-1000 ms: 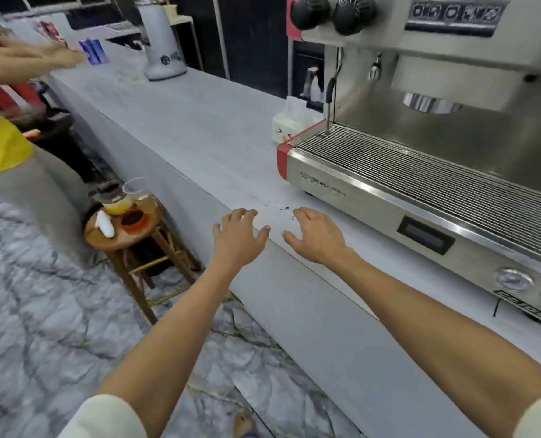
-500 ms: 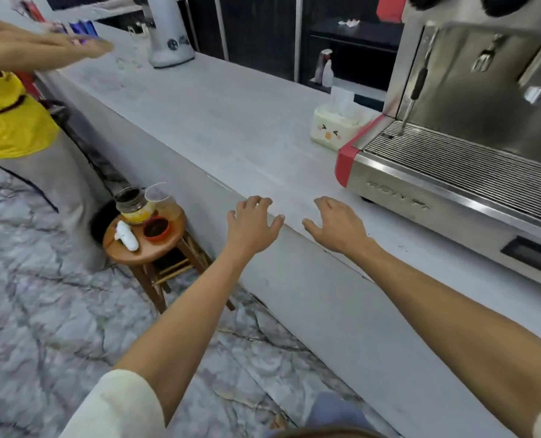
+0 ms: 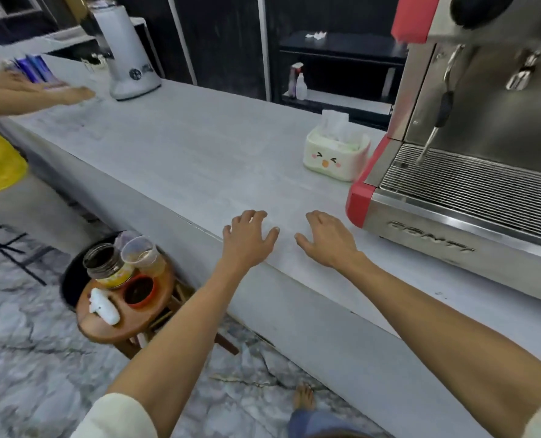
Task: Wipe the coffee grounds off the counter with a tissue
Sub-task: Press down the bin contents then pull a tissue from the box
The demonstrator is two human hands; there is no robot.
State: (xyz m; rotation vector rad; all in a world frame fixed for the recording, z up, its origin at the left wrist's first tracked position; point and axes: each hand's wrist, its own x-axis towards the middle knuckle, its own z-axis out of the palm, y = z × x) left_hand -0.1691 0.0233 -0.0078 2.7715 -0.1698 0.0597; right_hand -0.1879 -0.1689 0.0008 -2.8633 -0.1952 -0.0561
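My left hand (image 3: 249,237) and my right hand (image 3: 327,240) lie flat, palms down, side by side near the front edge of the grey counter (image 3: 183,159); both hold nothing and their fingers are spread. A white tissue box (image 3: 335,158) with a cartoon face stands farther back, left of the espresso machine (image 3: 471,172), with a tissue (image 3: 334,123) sticking up from it. A few dark specks of coffee grounds (image 3: 438,294) lie on the counter in front of the machine, right of my right forearm.
A white grinder (image 3: 130,55) stands at the counter's far end. Another person's arm (image 3: 32,96) reaches over the counter at the far left. Below the counter, a wooden stool (image 3: 120,314) carries a jar, cups and a small red bowl.
The view has swung left and back: the tissue box now shows fully and the specks near my hands have slid off to the right. Both hands stay flat on the counter.
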